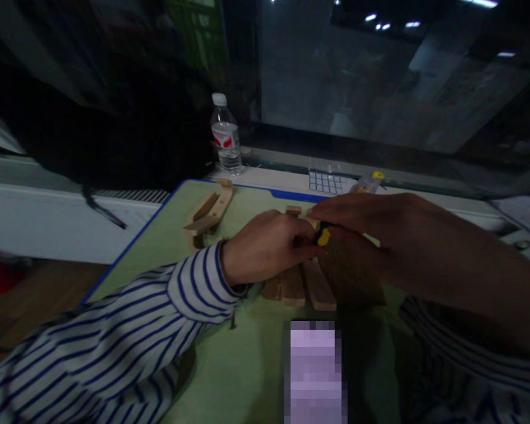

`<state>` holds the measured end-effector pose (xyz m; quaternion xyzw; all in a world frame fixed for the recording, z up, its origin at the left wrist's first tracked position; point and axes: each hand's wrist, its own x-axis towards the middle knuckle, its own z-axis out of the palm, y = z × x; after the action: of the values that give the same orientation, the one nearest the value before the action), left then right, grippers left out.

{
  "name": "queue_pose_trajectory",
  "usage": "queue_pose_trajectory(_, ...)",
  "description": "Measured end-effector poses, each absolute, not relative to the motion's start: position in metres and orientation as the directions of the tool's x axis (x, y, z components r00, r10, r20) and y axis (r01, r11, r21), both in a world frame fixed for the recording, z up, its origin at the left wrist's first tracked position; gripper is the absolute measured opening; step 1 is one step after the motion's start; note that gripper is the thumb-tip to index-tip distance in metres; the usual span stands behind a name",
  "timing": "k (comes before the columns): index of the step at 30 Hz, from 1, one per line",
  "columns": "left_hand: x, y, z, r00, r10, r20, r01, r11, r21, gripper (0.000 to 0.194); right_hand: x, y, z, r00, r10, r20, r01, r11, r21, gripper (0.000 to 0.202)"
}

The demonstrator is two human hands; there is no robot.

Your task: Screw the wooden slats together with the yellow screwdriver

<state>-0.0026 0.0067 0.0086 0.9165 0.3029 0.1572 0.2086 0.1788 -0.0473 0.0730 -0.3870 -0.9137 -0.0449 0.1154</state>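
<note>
My left hand (265,244) and my right hand (401,235) meet over the middle of the table. Between their fingertips shows a small black-and-yellow piece (324,237), perhaps a tool handle; most of it is hidden. My right thumb and fingers close round it from the right. The left fingers are pinched together beside it, and what they hold is covered. Below the hands lie light wooden slats (320,288) side by side. Under my right hand is a dark brown flat piece (357,274). A joined wooden frame part (212,213) rests at the left.
The green tabletop (229,365) has a blue edge. Behind it, a water bottle (226,141), a blue grid item (325,182) and a clear container with a yellow cap (367,184) stand on the sill. A blurred-out rectangle (315,371) covers the near middle. Dark cloth (115,135) hangs at left.
</note>
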Motion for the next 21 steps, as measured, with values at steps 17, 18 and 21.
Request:
queue_pose_trajectory(17,-0.0038,0.0102,0.0102,0.837,0.536,0.115,0.406,-0.748,0.525,0.020,0.1798,-0.0425,0.0741,-0.660,0.717,0.222,0.737,0.676,0.007,0.024)
queue_pose_trajectory(18,-0.0037,0.0101,0.0102,0.838,0.534,0.112,0.407,-0.750,0.522,0.021,0.1797,-0.0423,0.0741,-0.658,0.721,0.217,0.739,0.674,0.002,0.024)
queue_pose_trajectory(21,-0.0034,0.0096,0.0106,0.842,0.530,0.105,0.406,-0.749,0.524,0.022,0.1795,-0.0424,0.0744,-0.646,0.737,0.198,0.752,0.659,0.003,0.023)
